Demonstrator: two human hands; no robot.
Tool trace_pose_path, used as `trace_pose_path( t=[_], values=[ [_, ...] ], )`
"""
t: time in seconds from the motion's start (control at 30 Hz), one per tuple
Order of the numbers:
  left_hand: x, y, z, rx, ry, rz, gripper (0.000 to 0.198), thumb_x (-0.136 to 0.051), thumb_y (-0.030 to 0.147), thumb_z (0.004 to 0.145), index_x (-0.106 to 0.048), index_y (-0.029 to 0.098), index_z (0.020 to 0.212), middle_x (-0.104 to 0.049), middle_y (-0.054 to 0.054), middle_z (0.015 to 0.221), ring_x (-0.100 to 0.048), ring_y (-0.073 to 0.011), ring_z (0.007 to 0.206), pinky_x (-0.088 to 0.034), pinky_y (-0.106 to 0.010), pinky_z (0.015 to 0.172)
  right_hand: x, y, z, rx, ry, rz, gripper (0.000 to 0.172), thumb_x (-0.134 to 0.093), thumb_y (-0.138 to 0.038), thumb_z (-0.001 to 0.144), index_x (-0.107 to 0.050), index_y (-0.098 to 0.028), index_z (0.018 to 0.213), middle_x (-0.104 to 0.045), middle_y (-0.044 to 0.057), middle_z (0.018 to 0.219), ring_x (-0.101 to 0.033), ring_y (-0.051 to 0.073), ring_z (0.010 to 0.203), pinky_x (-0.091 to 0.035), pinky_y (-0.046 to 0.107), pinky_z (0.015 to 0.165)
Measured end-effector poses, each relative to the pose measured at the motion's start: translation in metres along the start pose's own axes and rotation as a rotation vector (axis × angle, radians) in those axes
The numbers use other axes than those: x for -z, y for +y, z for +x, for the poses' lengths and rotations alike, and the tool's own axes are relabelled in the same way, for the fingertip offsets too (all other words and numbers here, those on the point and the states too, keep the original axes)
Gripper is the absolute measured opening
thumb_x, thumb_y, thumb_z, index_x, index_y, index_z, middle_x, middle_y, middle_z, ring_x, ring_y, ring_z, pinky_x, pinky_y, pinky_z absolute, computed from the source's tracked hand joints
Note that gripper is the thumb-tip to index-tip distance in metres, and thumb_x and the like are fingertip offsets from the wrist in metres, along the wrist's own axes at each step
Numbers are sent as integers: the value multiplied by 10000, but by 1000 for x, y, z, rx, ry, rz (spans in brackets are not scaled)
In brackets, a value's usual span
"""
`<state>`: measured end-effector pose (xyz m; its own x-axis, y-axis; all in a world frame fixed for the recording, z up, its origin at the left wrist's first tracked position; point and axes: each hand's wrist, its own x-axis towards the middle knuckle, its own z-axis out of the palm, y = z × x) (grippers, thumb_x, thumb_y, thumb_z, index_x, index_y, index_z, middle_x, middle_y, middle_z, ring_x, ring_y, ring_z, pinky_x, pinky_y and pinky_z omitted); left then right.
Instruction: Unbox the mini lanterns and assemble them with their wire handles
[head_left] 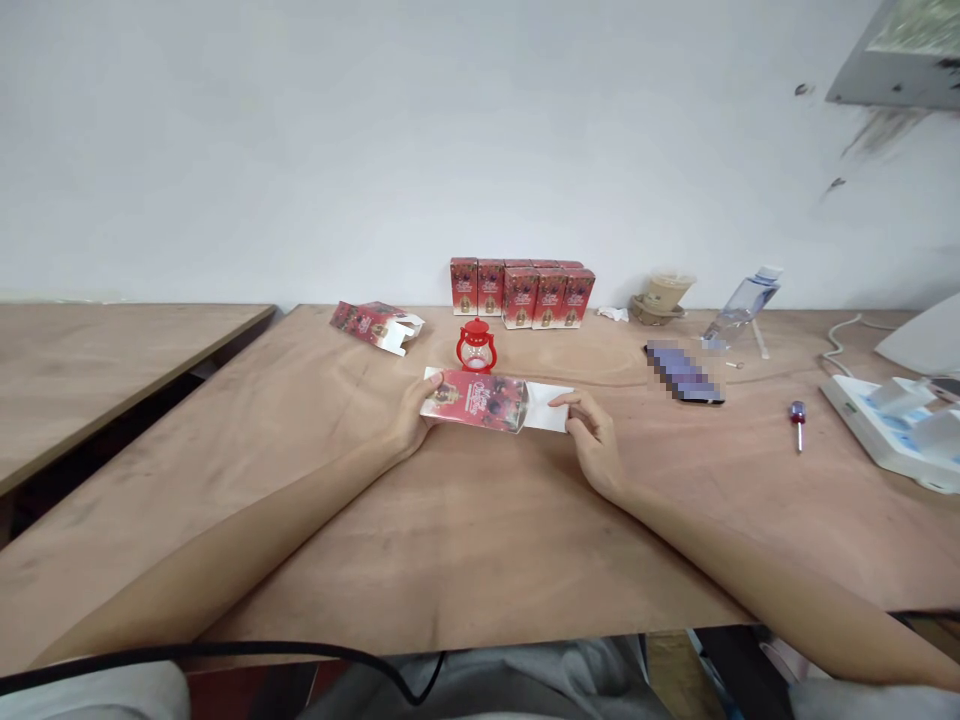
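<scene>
red flat cardboard box between 2 hands

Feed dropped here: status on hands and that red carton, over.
Left hand grips red carton at left end. Right hand pinches its white flap. Red lantern close behind.

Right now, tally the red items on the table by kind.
Upright red boxes at the wall: 5 visible
Open red box lying on its side: 1
Flat red box between left hand and right hand: 1
Red lantern: 1
Red-handled screwdriver: 1
Total: 9
</scene>
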<state>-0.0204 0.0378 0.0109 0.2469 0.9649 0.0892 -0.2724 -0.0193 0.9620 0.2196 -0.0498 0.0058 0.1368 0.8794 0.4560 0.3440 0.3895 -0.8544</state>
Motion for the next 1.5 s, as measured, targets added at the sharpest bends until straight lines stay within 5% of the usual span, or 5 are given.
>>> trace_pose_path(
  t=[0.13,0.53,0.8,1.03,1.5],
  values=[
    [-4,7,-4,91,64,-132,406,-655,508,664,-603,154,856,-704,-36,764,-680,-230,758,-562,-349,677,-1,-4,-4,156,-109,-69,252,-459,-327,868,-627,-285,1052,-385,49,1308,-373,223,1280,-332,418,1064],
    [-5,4,-3,35,74,-159,437,-736,481,621,-583,154,868,-682,-21,754,-663,-203,706,-539,-318,660,-9,-7,-1,-35,-85,-3,301,-615,-536,765,-720,-256,796,-511,58,1102,-470,220,1127,-366,390,1017],
    [-6,-7,-23,-526,-186,236,585,-786,366,623,-476,210,1095,-622,-65,1076,-607,-216,1002,-502,-321,840,-12,6,5,-294,-176,325,232,-726,-437,618,-739,-220,697,-686,12,739,-586,209,782,-454,359,782],
    [-8,-14,-29,-1034,-424,467,849,-831,276,580,-363,305,1288,-527,-112,1257,-537,-306,1155,-471,-489,927,-12,6,5,-279,-81,552,169,-765,-355,607,-734,-251,737,-698,13,1011,-584,221,1021,-445,352,900],
    [-15,-2,-37,-1028,-312,826,762,-768,325,656,-348,265,1289,-547,-124,1219,-553,-301,1147,-483,-473,945,4,-5,18,-183,55,665,219,-789,-357,594,-658,-237,722,-651,-44,790,-575,94,683,-455,214,627]
  ],
)
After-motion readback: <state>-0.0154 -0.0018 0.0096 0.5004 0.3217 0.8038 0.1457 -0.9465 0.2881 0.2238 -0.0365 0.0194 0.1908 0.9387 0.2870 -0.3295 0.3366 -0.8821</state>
